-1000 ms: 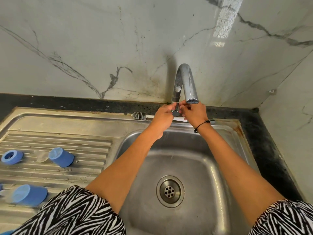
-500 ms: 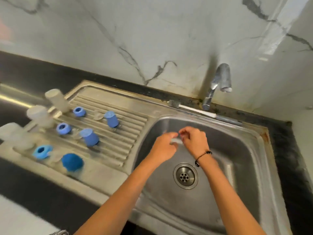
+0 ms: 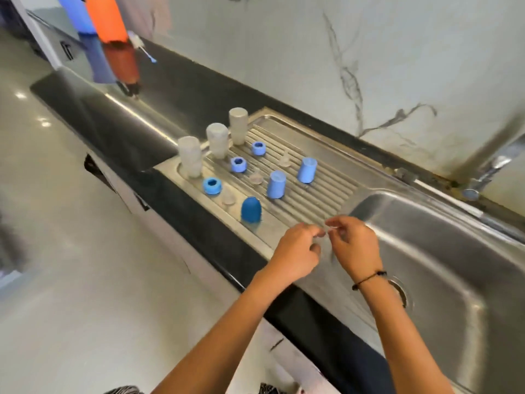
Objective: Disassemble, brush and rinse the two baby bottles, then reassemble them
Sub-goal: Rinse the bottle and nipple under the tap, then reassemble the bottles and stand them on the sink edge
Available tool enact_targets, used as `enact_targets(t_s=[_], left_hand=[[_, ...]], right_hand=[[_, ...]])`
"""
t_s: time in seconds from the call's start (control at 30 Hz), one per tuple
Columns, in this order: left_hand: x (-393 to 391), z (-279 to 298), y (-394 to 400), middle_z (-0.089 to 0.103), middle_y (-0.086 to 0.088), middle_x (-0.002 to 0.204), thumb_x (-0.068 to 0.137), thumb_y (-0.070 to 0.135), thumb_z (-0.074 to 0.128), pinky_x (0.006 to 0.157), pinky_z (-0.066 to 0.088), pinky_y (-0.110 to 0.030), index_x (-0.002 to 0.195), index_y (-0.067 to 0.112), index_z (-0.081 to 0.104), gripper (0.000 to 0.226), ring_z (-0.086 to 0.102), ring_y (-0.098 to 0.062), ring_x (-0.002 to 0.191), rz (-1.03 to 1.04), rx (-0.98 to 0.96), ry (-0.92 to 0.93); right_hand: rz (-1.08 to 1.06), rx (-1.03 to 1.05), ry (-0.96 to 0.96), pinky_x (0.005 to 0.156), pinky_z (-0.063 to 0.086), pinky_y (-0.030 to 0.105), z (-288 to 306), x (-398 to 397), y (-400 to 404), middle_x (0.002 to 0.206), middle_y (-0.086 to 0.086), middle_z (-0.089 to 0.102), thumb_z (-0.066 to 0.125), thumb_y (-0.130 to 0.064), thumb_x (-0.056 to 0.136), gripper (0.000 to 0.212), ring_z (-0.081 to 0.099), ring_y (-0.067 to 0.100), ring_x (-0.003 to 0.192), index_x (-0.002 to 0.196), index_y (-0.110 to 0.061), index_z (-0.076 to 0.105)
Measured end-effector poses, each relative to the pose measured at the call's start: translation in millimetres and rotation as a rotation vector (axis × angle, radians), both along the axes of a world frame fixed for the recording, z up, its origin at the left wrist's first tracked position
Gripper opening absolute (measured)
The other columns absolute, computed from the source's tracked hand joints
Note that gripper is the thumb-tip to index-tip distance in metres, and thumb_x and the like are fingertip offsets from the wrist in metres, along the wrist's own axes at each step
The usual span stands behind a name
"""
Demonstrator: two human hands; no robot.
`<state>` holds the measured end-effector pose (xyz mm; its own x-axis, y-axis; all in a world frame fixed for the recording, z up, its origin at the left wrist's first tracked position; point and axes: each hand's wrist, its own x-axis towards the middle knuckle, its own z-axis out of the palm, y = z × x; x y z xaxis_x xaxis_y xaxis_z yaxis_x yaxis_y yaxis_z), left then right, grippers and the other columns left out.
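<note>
Step in hand: a judgement only, but the small clear part (image 3: 324,237) pinched between the two hands looks rinsed and due to be set down on the drainboard (image 3: 321,194) with the other pieces.
Doing it well: carry the clear part low over the ribs, stand it in the bare strip just beside the dark blue cap (image 3: 251,209), and let go only once it rests steady; it is soft, wet and nearly invisible, so a loose pinch could drop it into the sink basin (image 3: 443,251).
Left hand (image 3: 295,250): held above the drainboard's near edge, fingers curled, thumb and forefinger closed on the clear part.
Right hand (image 3: 353,245): over the drainboard's rim where it meets the sink basin, fingertips pinching the same part from the other side; wrist bent down, a dark band on it.
Part's exact shape: blurred, cannot tell.
Task things on the drainboard: three clear bottles (image 3: 217,140) upside down along its far-left edge; three blue rings (image 3: 238,164) beside them; two light blue caps (image 3: 306,170) towards its middle; clear teats (image 3: 256,177) between rings and caps.
Brush (image 3: 443,191): behind the drainboard's right end, by the tap, well apart from both hands.
</note>
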<state>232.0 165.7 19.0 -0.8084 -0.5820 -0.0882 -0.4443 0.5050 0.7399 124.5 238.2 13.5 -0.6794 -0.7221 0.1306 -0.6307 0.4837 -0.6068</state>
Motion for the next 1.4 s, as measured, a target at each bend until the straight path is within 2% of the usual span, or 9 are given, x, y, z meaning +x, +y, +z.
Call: enact_targets(t_s=[0.23, 0.5, 0.63, 0.8, 0.93, 1.07, 1.17, 1.23, 1.4], left_hand=[[84.2, 3.6, -64.0, 0.053, -0.006, 0.131, 0.095, 0.01, 0.05, 0.1, 0.038, -0.025, 0.13, 0.012, 0.054, 0.035, 0.051, -0.019, 0.12, 0.046, 0.053, 0.089], [135.3, 1.7, -140.0, 0.059, -0.001, 0.126, 0.094, 0.007, 0.051, 0.093, 0.039, -0.015, 0.125, 0.013, 0.058, 0.032, 0.054, -0.011, 0.116, 0.207, 0.151, 0.185], [141.6, -0.9, -178.5, 0.06, 0.0, 0.125, 0.093, 0.006, 0.053, 0.091, 0.037, -0.011, 0.124, 0.013, 0.059, 0.032, 0.054, -0.008, 0.114, 0.27, 0.142, 0.215], [128.6, 0.0, -237.5, 0.058, -0.004, 0.115, 0.089, 0.003, 0.057, 0.085, 0.036, -0.009, 0.118, 0.01, 0.061, 0.029, 0.05, -0.006, 0.098, 0.306, -0.062, 0.207], [107.1, 12.5, -287.2, 0.041, -0.002, 0.1, 0.084, 0.004, 0.06, 0.081, 0.034, -0.021, 0.109, 0.005, 0.058, 0.025, 0.043, -0.019, 0.097, 0.289, -0.313, 0.123], [91.5, 15.2, -319.1, 0.043, -0.015, 0.112, 0.077, 0.021, 0.073, 0.086, 0.039, -0.031, 0.119, 0.01, 0.055, 0.048, 0.04, -0.029, 0.1, 0.216, -0.593, 0.038], [82.3, 12.5, -336.1, 0.036, -0.012, 0.124, 0.084, 0.04, 0.064, 0.09, 0.041, -0.034, 0.14, 0.026, 0.034, 0.065, 0.043, -0.03, 0.109, 0.051, -0.481, -0.307], [80.1, 15.8, -343.7, 0.045, -0.01, 0.116, 0.086, 0.042, 0.06, 0.082, 0.041, -0.034, 0.136, 0.028, 0.036, 0.057, 0.052, -0.032, 0.104, -0.018, -0.382, -0.374], [93.6, 50.3, -372.3, 0.052, 0.01, 0.093, 0.082, 0.035, 0.065, 0.07, 0.041, -0.026, 0.114, 0.027, 0.047, 0.037, 0.053, -0.011, 0.083, 0.003, -0.171, 0.008]], right_hand=[[0.01, 0.032, -0.03, 0.076, 0.038, 0.016, -1.5, 88.7, -63.2, 0.103, 0.008, 0.069, 0.053, 0.002, 0.085, 0.025, 0.058, 0.016, 0.086, 0.102, -0.006, 0.069], [0.1, 0.059, 0.024, 0.076, 0.037, 0.014, 2.5, 140.1, -142.9, 0.107, 0.009, 0.068, 0.056, -0.002, 0.087, 0.024, 0.062, 0.023, 0.094, 0.108, -0.004, 0.067], [0.101, 0.009, 0.037, 0.08, 0.046, 0.03, 1.2, 137.5, -190.1, 0.101, 0.011, 0.069, 0.058, -0.003, 0.085, 0.021, 0.062, 0.027, 0.09, 0.104, -0.003, 0.068], [0.132, -0.04, 0.049, 0.078, 0.047, 0.036, -5.4, 122.8, -257.1, 0.099, 0.013, 0.068, 0.057, -0.005, 0.084, 0.021, 0.061, 0.031, 0.092, 0.103, -0.004, 0.067], [0.118, -0.063, 0.07, 0.071, 0.042, 0.032, -5.1, 104.3, -297.6, 0.091, 0.019, 0.068, 0.058, 0.002, 0.079, 0.021, 0.061, 0.035, 0.084, 0.098, 0.001, 0.068], [0.098, -0.048, 0.058, 0.07, 0.043, 0.033, -6.6, 94.2, -305.0, 0.089, 0.018, 0.068, 0.059, 0.002, 0.077, 0.023, 0.06, 0.034, 0.083, 0.099, 0.0, 0.067], [0.121, -0.009, 0.041, 0.073, 0.044, 0.034, -9.1, 96.7, -306.9, 0.094, 0.016, 0.067, 0.059, 0.002, 0.077, 0.026, 0.059, 0.033, 0.086, 0.102, 0.0, 0.066], [0.13, 0.013, 0.014, 0.076, 0.045, 0.033, -6.8, 100.4, -305.7, 0.098, 0.014, 0.067, 0.057, 0.001, 0.08, 0.027, 0.059, 0.032, 0.09, 0.106, -0.001, 0.065], [0.044, 0.041, -0.044, 0.073, 0.036, 0.019, 1.4, 96.0, -292.3, 0.099, 0.009, 0.068, 0.055, 0.002, 0.084, 0.026, 0.059, 0.022, 0.085, 0.107, -0.003, 0.066]])
